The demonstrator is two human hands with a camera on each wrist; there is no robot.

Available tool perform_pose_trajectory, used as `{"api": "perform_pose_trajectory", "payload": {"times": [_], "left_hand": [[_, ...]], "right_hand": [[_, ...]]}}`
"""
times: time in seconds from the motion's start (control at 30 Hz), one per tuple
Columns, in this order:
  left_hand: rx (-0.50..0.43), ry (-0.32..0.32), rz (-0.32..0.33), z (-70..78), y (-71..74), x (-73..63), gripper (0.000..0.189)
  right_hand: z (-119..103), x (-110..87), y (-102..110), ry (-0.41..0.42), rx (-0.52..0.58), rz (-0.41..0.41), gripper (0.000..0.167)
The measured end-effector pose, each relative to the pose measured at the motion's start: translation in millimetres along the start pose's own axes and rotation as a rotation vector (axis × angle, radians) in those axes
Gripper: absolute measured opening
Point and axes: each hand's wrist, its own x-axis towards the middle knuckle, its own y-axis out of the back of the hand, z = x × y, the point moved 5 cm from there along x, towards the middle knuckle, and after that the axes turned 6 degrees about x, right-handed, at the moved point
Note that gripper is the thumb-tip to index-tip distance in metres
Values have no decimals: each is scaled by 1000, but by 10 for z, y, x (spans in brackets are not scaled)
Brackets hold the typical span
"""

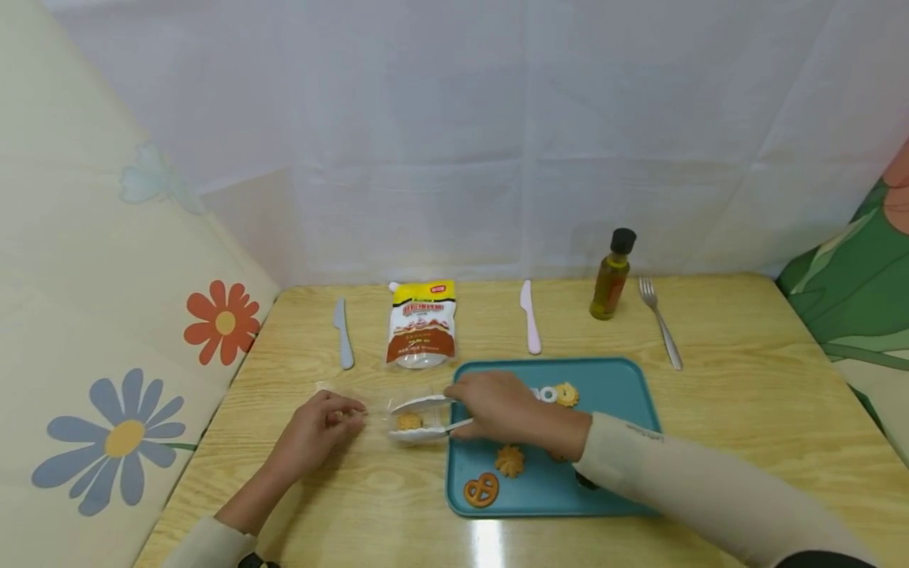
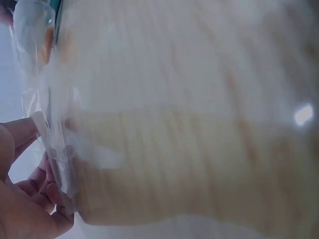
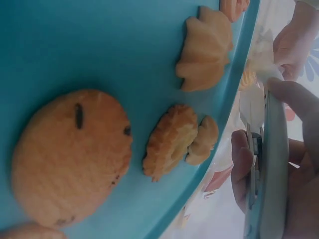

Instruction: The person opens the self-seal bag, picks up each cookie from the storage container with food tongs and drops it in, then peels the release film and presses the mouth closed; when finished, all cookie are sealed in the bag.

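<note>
My right hand (image 1: 507,410) grips white tongs (image 3: 275,179), reaching left over the tray's edge. A small round golden cookie (image 1: 409,421) sits between the tongs' ends, at the mouth of a clear plastic bag (image 2: 62,164). My left hand (image 1: 319,430) pinches the bag's film between thumb and fingers, left of the cookie. On the teal tray (image 1: 618,386) lie a heart-shaped pretzel (image 1: 481,491), a flower-shaped cookie (image 1: 510,461), a white ring-shaped piece (image 1: 548,394) and, in the right wrist view, a large oval cookie (image 3: 72,157) with dark specks. My right forearm hides part of the tray.
Behind the bag stands a yellow, white and brown pouch (image 1: 422,325). A blue-grey knife (image 1: 343,335) lies left of it, a pink knife (image 1: 529,319) to its right. An oil bottle (image 1: 611,284) and a fork (image 1: 660,322) are at the back right, before a white cloth wall.
</note>
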Motion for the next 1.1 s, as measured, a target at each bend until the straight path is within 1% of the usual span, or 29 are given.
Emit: {"api": "perform_pose_trajectory", "payload": {"times": [0.1, 0.23, 0.33, 0.47, 0.6, 0.73, 0.93, 1.1], "left_hand": [[14, -5, 19, 13, 43, 6, 9], [4, 17, 34, 19, 90, 20, 4], [-11, 45, 27, 6, 99, 19, 3], [-25, 56, 26, -16, 86, 12, 5], [-39, 37, 21, -20, 70, 3, 6], [-44, 6, 21, 8, 75, 2, 6], [-44, -5, 21, 51, 49, 6, 8], [-57, -11, -6, 71, 39, -5, 4]], "right_hand": [[15, -5, 5, 2, 21, -7, 57], [30, -32, 29, 24, 26, -3, 56], [38, -43, 37, 43, 16, -4, 56], [56, -65, 45, 51, 7, -8, 55], [81, -92, 47, 47, -4, -10, 54], [80, -91, 38, 47, -16, -5, 55], [14, -33, -23, 43, -49, 4, 58], [-20, 7, -62, 34, -85, 21, 60]]}}
